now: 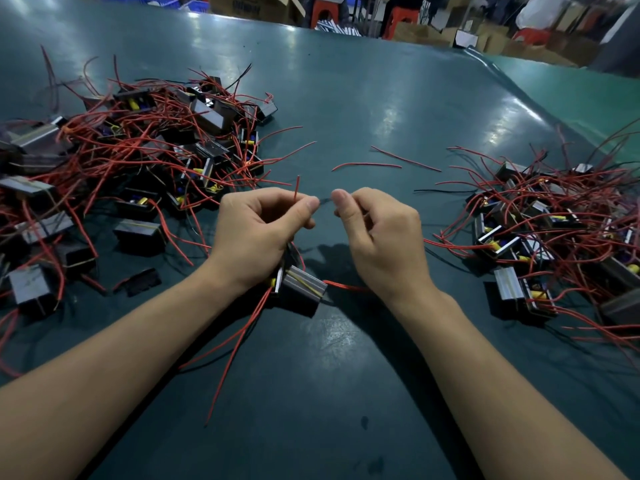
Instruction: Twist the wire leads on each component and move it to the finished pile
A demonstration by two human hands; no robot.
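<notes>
Both hands, the left hand (258,225) and right hand (372,226), are pinching a dark wire lead (325,201) of the transformer (302,289) hanging below, apparently twisting it; next likely needs rolling fingertips.

We count two bare hands, one grey block-shaped component (302,289) between them, two tangled piles of like components, left (138,161) and right (554,230), and two loose red wire offcuts (367,165).
</notes>
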